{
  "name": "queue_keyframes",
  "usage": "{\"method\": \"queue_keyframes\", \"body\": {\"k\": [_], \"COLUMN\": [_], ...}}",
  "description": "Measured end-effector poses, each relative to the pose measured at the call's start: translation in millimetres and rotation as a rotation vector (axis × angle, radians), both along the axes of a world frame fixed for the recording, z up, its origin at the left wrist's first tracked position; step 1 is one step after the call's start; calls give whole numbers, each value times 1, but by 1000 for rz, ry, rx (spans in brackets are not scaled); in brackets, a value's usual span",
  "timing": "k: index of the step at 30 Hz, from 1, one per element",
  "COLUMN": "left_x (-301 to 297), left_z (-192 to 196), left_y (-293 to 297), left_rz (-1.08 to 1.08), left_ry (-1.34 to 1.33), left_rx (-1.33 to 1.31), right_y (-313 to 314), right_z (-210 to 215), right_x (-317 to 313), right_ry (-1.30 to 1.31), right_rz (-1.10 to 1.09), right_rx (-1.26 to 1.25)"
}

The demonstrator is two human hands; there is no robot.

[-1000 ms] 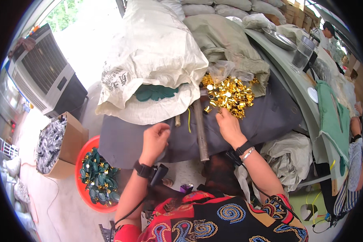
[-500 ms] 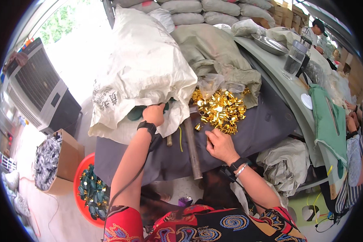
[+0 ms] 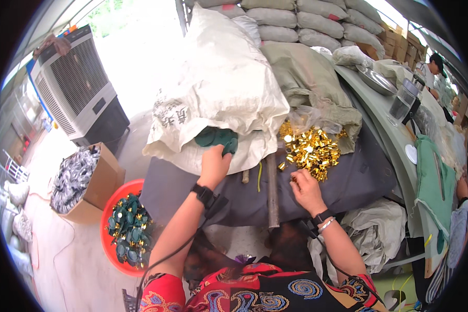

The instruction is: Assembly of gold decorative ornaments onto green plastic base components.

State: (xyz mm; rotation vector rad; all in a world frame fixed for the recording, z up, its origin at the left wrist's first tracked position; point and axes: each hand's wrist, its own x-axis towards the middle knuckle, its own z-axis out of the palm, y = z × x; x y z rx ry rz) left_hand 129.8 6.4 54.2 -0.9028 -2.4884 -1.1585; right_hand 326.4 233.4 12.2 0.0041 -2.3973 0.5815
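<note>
At the mouth of a white woven sack (image 3: 229, 78), my left hand (image 3: 215, 165) closes its fingers on a dark green round piece (image 3: 229, 144). More flat green round pieces (image 3: 206, 136) lie in the sack's opening. My right hand (image 3: 308, 191) is just in front of a heap of shiny gold clips (image 3: 317, 156). Its thumb and fingers are pinched together, and what lies between them is too small to make out. The heap spills from an olive sack (image 3: 312, 67) onto a dark grey cloth (image 3: 348, 179).
A wooden bar (image 3: 273, 192) lies between my hands. On the lower left, a red basin (image 3: 109, 247) holds green pieces with gold bits, beside a cardboard box (image 3: 104, 179) and an air cooler (image 3: 78, 83). A bottle (image 3: 403, 101) stands on the table at right; people work beyond.
The view has shifted left, so things sit further right. My left hand has drawn back slightly from the sack mouth, showing more green pieces. My right hand stays beside the gold heap.
</note>
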Motion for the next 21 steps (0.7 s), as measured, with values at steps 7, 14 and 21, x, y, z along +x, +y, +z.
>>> {"method": "queue_keyframes", "body": {"k": [7,14,21], "left_x": [102,156,163], "left_z": [14,27,46], "left_y": [-64,-64,-66], "left_rz": [-232,-324,-286], "left_ry": [-1061,-1147,-1165], "left_rx": [722,736,605], "right_y": [-67,-116,-124], "right_z": [30,51,53], "right_x": [9,18,18], "right_ry": [-29,-267,-230], "right_rz": [368,618,584], "right_rx": [-854,-1263,-1051]}}
